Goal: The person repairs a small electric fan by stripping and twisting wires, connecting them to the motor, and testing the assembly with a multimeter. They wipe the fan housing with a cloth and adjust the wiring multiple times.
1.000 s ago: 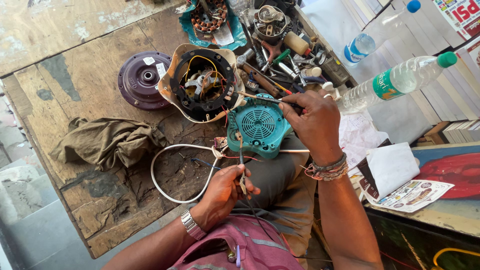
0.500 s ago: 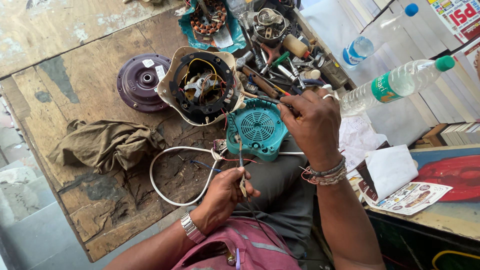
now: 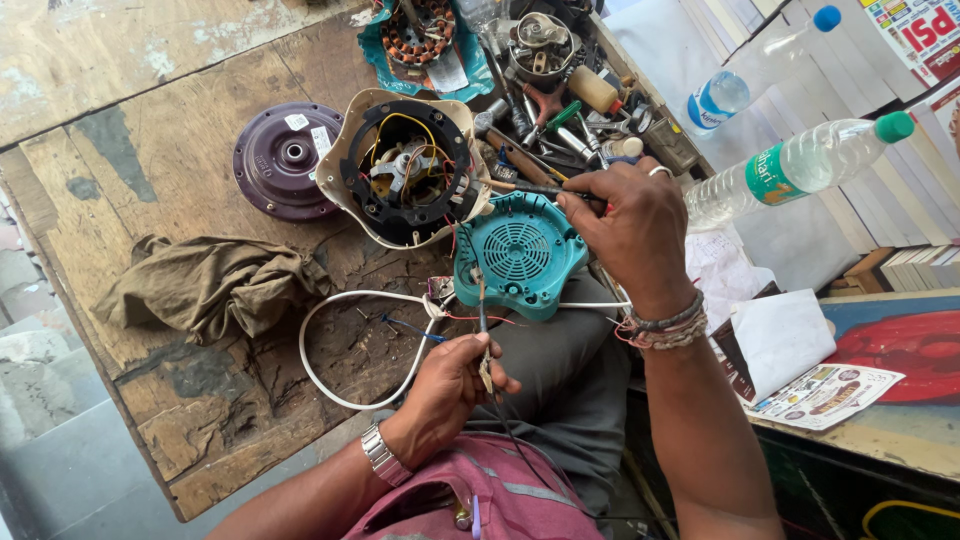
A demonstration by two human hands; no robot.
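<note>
Left hand lower centre of frame, metal watch on wrist; fingers curled, thumb and forefinger pinching a thin dark-handled probe-like tool whose tip runs up to the near edge of the teal round plastic appliance housing with grille; housing sits centre frame, resting on the person's grey-trousered knee at the bench edge.

Right hand right of centre, bracelets on wrist, ring on one finger; fingers bunched together, pinching a slim dark rod-like tool that lies across the top rim of the teal housing; hand touches the housing's upper right side.

Cream round plastic casing with black inner ring and coloured wires just beside the housing, upper centre; thin red wires run between the two; purple round metal disc to its left, just beside it; crumpled olive cloth left of centre; white looped cable on the worn wooden bench, below the casing, near left hand.

Copper-wound motor stator on teal plastic top centre; heap of hand tools upper centre-right, behind right hand; two clear plastic water bottles, green cap and blue cap, upper right; printed leaflet lower right, well apart from both hands.
</note>
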